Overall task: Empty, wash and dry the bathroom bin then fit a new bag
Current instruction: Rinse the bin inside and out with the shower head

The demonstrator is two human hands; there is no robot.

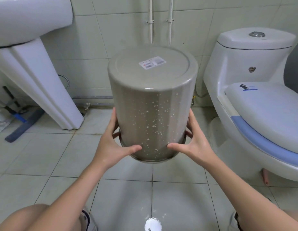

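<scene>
A grey-beige round bin [151, 104] hangs upside down in mid air above the tiled floor, its base toward me with a white label [152, 62] on it. Water drops cover its side. My left hand [115, 144] grips the left side near the rim, thumb across the front and fingers round the back. My right hand [191, 144] grips the right side the same way. The bin's opening faces the floor and its inside is hidden.
A white toilet [254, 104] with its lid down stands at the right. A pedestal basin [35, 67] stands at the left with a mop [23, 125] lying behind it. The floor [136, 189] below the bin is wet, with a bright reflection.
</scene>
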